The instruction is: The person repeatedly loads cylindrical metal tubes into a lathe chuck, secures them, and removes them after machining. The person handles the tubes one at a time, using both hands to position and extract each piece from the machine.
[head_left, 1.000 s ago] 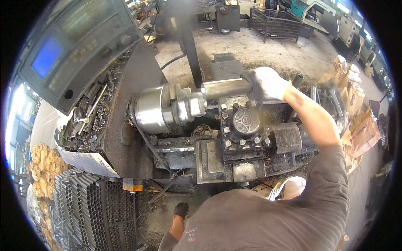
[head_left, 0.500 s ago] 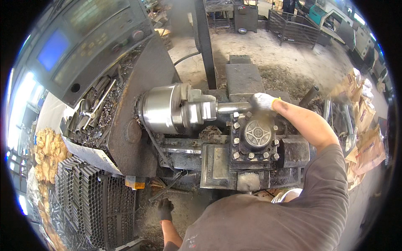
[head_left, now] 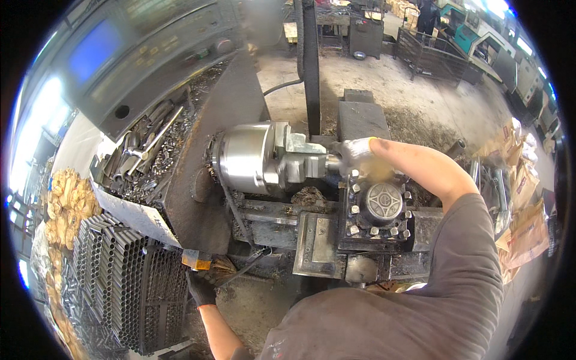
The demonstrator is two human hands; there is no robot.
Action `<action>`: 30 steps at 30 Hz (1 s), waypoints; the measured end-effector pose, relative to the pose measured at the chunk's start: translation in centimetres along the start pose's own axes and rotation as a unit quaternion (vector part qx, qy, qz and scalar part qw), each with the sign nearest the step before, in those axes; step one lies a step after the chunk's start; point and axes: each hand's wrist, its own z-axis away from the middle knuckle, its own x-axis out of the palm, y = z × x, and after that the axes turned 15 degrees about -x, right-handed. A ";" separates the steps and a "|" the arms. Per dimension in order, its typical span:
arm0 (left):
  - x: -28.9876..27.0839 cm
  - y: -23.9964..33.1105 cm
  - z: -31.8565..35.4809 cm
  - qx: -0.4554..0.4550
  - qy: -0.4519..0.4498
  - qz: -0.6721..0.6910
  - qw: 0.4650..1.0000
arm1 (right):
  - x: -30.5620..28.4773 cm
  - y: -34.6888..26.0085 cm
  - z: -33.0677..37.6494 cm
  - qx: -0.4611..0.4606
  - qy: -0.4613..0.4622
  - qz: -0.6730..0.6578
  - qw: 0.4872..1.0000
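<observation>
A lathe's shiny steel chuck [head_left: 245, 157] with stepped jaws [head_left: 303, 159] faces right. My right hand [head_left: 355, 155], in a white glove with a yellow cuff, is closed over a metal tube [head_left: 333, 164] just right of the jaws. Only a short stretch of the tube shows between the jaws and the glove. Below that hand sits the square tool post [head_left: 384, 204] with its round cap and clamping bolts. My left hand [head_left: 203, 289], in a dark glove, is low on the left, just beneath an orange-and-grey block [head_left: 197, 260]; its fingers are too unclear to read.
Stacked metal tubes [head_left: 114, 270] stand at lower left. A chip-strewn tray [head_left: 141, 156] holds a T-handled wrench [head_left: 139, 154]. Above it is a control panel [head_left: 114, 60] with a blue screen. A slanting lever [head_left: 243, 268] juts out below the bed. Paper sacks [head_left: 521, 222] lie at right.
My left hand has moved up and left to the orange-and-grey block. My right hand is closer to the jaws, with less tube showing between. The chuck jaws sit at a different angle.
</observation>
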 end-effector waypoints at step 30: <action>48.1 18.6 6.4 0.566 0.257 -0.608 0.494 | 15.2 -18.9 17.4 -0.051 0.352 -0.247 0.902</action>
